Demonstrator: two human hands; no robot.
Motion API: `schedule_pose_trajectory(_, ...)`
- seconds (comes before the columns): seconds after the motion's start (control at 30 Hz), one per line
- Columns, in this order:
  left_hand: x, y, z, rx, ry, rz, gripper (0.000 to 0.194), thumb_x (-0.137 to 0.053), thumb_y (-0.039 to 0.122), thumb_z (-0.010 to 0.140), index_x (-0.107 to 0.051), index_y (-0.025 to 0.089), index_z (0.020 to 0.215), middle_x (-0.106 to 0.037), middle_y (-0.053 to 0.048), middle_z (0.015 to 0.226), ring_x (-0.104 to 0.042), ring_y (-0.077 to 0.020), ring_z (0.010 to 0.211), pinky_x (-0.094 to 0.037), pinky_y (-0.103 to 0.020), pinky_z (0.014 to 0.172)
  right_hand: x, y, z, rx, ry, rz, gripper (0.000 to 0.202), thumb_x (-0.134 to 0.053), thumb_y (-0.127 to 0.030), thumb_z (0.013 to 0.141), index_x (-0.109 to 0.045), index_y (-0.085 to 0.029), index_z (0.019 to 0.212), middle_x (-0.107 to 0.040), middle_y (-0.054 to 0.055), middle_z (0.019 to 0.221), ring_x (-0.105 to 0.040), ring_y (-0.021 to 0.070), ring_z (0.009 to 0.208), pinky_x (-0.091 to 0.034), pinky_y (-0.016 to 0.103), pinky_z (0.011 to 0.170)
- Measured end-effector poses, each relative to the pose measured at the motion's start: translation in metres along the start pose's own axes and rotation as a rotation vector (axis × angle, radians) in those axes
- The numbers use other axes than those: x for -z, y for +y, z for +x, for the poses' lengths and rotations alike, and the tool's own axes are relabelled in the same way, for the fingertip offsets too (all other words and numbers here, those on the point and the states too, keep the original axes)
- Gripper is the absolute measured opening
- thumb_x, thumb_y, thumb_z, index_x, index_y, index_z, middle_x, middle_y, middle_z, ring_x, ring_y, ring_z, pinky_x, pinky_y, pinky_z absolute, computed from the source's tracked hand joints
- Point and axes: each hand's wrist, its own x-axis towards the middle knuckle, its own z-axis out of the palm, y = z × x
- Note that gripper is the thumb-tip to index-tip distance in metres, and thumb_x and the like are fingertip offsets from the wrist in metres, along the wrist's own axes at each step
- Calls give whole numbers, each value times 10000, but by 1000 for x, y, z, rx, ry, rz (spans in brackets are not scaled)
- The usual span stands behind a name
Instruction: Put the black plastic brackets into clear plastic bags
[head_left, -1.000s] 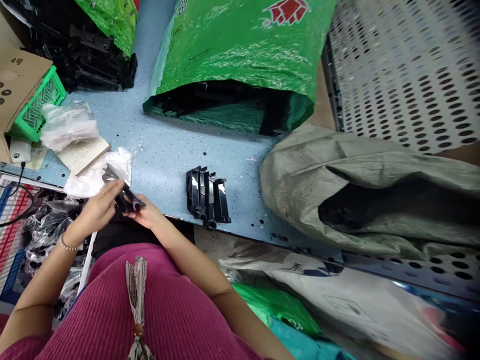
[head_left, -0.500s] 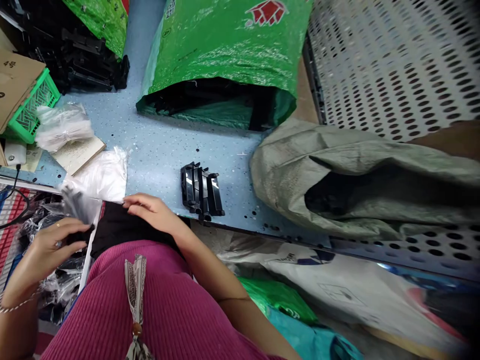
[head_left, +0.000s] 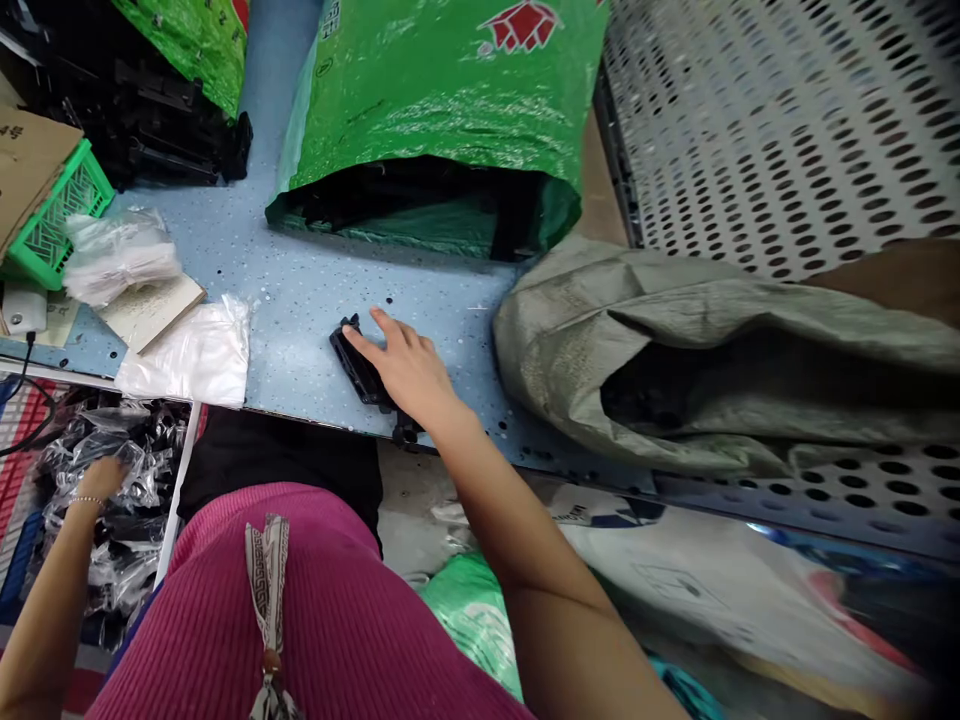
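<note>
My right hand (head_left: pixel 412 370) is over a small group of black plastic parts (head_left: pixel 358 370) near the table's front edge. Its thumb and fingers are stretched apart, with the thumb touching the top of one part; the palm hides some of the group. Down at the left, my left hand (head_left: pixel 106 478) reaches into a bin of black parts in clear plastic bags (head_left: pixel 139 455). Its fingers are blurred and partly hidden among the bags.
White plastic bags (head_left: pixel 191 350) lie on the blue table (head_left: pixel 292 280) at the left, beside a green basket (head_left: pixel 64 215). A large green sack (head_left: pixel 442 100) of black parts lies open at the back. At the right sits a grey-green sack (head_left: pixel 555 330).
My right hand has moved from the table edge rightward onto the black parts. My left hand has dropped down into the bin; the clear bag near it is no longer up at the edge.
</note>
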Motion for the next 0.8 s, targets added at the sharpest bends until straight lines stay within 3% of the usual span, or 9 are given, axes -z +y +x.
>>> schedule_pose_trajectory(0.1,40,42,6,-73,410,-146,440,-404,443,1043,-738,159,1000,-741,-120,927,-702,-263,898,-519,-357,810,-3,-4,18,199,2,-8,697,-385,5,938,-451,-321,1549,-335,120,1677,-409,351,1462,-483,553,1024)
schedule_pose_trajectory(0.17,64,86,9,-365,753,-253,413,-489,473,1008,-734,165,1133,-726,-152,1150,-662,-280,1063,-505,-393,948,-4,-9,30,293,-37,-5,626,-397,-14,960,-519,-310,1498,-378,111,1660,-429,333,1442,-482,520,1007)
schedule_pose_trajectory(0.2,74,108,13,-496,836,-244,419,-573,484,965,-726,159,1181,-692,-175,1260,-632,-307,1127,-488,-432,1000,-3,-11,35,314,-60,-6,575,-411,-32,972,-560,-294,1462,-421,117,1633,-450,332,1416,-485,504,993)
schedule_pose_trajectory(0.27,88,142,24,-634,839,-209,327,-626,399,939,-747,155,1120,-683,-182,1284,-616,-322,1124,-475,-476,1025,-1,-10,43,314,-99,-11,487,-441,-58,980,-636,-250,1382,-527,140,1537,-508,333,1326,-489,475,966)
schedule_pose_trajectory(0.33,95,156,39,-631,757,-281,211,-594,284,943,-763,157,951,-734,-152,1104,-642,-291,1017,-501,-451,971,2,-4,48,290,-116,-19,426,-457,-63,971,-697,-205,1293,-581,166,1455,-539,341,1251,-484,471,956)
schedule_pose_trajectory(0.4,94,155,51,-571,686,-461,197,-587,240,932,-742,164,836,-731,-102,917,-654,-243,898,-528,-390,889,4,3,50,262,-117,-31,368,-461,-70,965,-738,-165,1187,-563,184,1468,-521,365,1267,-471,491,965)
schedule_pose_trajectory(0.47,88,148,55,-528,661,-598,170,-654,295,904,-725,166,819,-709,-80,907,-650,-213,844,-538,-352,828,4,5,52,248,-135,-22,321,-473,-84,963,-742,-145,1130,-550,181,1492,-509,373,1288,-461,498,977)
schedule_pose_trajectory(0.63,65,154,45,-570,714,-476,152,-691,320,889,-717,171,906,-666,-124,1080,-634,-256,1001,-526,-388,897,0,-2,56,235,-217,130,360,-507,-125,970,-652,-161,1298,-682,159,1252,-616,297,1088,-476,407,921)
schedule_pose_trajectory(0.8,79,146,53,-393,524,-966,223,-753,374,793,-668,172,751,-603,-14,728,-541,-146,657,-445,-287,631,-2,-4,56,-59,-213,535,292,-516,-228,984,-669,-167,1225,-679,144,1172,-662,258,955,-506,386,839)
